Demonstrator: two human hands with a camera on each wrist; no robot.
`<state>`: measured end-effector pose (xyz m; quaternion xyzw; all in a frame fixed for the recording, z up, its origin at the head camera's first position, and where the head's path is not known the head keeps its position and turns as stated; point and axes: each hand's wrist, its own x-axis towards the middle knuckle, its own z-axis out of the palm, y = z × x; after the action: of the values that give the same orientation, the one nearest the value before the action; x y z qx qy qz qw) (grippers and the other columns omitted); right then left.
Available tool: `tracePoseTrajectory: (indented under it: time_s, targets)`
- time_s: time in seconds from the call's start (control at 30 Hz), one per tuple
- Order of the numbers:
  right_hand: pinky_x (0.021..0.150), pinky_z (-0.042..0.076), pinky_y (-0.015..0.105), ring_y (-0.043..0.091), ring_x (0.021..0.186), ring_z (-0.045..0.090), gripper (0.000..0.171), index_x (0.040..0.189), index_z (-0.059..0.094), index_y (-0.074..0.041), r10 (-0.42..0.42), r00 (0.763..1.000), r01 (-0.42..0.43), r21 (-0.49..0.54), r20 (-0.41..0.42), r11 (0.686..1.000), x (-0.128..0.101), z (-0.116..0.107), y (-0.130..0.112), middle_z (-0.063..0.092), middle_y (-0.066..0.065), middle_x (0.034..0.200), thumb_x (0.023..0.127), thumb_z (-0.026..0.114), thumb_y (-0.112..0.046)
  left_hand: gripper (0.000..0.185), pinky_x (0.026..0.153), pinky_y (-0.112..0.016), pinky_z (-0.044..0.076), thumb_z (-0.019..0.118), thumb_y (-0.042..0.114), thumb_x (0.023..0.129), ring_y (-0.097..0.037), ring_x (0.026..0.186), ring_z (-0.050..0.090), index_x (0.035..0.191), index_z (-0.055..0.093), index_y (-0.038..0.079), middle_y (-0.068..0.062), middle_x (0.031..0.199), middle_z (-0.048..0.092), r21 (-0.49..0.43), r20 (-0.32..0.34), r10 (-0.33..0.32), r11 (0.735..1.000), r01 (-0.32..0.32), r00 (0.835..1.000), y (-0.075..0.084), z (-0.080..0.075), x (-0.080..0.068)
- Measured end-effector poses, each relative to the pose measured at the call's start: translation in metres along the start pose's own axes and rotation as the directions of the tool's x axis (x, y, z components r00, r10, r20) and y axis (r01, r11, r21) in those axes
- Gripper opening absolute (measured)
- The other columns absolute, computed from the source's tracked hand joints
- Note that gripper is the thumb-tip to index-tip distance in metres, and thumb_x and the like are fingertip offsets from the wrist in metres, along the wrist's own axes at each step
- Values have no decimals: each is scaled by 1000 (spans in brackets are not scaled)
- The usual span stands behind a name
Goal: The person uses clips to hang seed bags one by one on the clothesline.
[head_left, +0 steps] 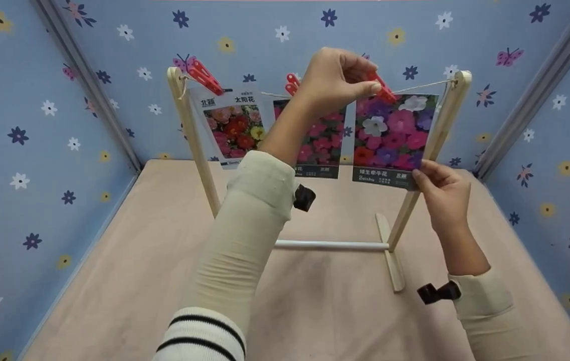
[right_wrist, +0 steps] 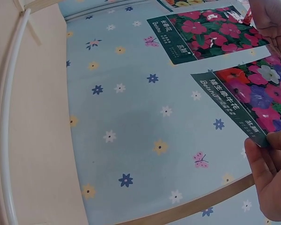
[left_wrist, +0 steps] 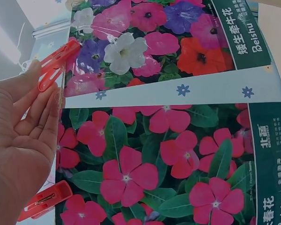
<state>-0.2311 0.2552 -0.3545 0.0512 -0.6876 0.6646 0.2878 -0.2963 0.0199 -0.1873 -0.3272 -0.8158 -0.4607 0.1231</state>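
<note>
My left hand [head_left: 337, 77] pinches a red clothespin [head_left: 381, 87] at the top left part of a flower seed packet [head_left: 392, 130], by the string. In the left wrist view that clothespin [left_wrist: 58, 63] has its tip on the packet's edge. With thumb and fingers my right hand [head_left: 445, 193] grips the same packet's lower right corner. Beside it hangs a packet with pink flowers [head_left: 322, 145], partly hidden by my left arm; its red clothespin [left_wrist: 46, 201] clips its top. At the far left a third packet [head_left: 234, 125] hangs from another red clothespin [head_left: 205, 77].
A string [head_left: 422, 87] runs between two wooden posts [head_left: 194, 145] of a stand. A white rod [head_left: 332, 245] joins the posts low down, and a wooden foot [head_left: 392, 255] rests on the beige tabletop [head_left: 129, 281]. Blue flower-patterned panels [head_left: 24, 150] enclose the table.
</note>
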Motion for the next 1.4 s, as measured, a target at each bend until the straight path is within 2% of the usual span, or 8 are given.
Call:
tracePoseTrajectory:
  time_s: [0.23,0.37,0.57,0.7,0.93,1.4]
  targets:
    - [66,55,19,10,70,66,18,104,68,12,-16,1000,15,-65,-10,998,-1,-3,0,70,5,81,87,68,5,35,84,-16,49,74,23,88,-11,91,65,116,70,3,-6,102,71,13,-8,40,999,-40,999,-4,2,0]
    - [65,54,18,11,72,65,17,102,68,10,-34,999,30,-125,-25,992,-2,-5,1,68,7,83,87,69,2,35,84,-15,49,74,24,89,-10,92,65,116,70,3,-6,103,71,18,-10,32,999,-32,999,-5,3,0]
    - [58,48,16,11,74,60,19,100,67,9,-63,997,51,-232,-42,971,-3,-5,0,64,-2,81,88,72,-5,34,84,-13,48,73,24,89,-8,93,64,116,69,5,-4,104,70,39,-20,11,999,-10,1000,-3,5,0]
    - [59,48,16,11,75,59,19,99,67,8,-79,996,64,-258,-47,964,-3,-5,1,64,-2,82,87,72,-6,34,84,-13,48,73,25,90,-8,93,64,117,69,5,-4,105,70,50,-24,8,999,-7,1000,-3,7,1]
    - [66,55,18,11,76,62,19,100,67,9,-89,996,79,-258,-29,963,-3,-5,3,65,2,87,89,71,-6,35,85,-13,47,73,27,89,-8,94,64,117,69,6,-3,107,70,76,-29,5,997,-2,1000,-4,8,0]
    - [63,54,18,12,76,63,19,101,68,8,-101,995,93,-232,-21,968,-3,-11,6,65,3,87,89,71,-6,47,96,-12,41,73,32,89,-9,113,59,129,64,9,-1,127,64,146,-14,-5,989,7,1000,-4,9,-3]
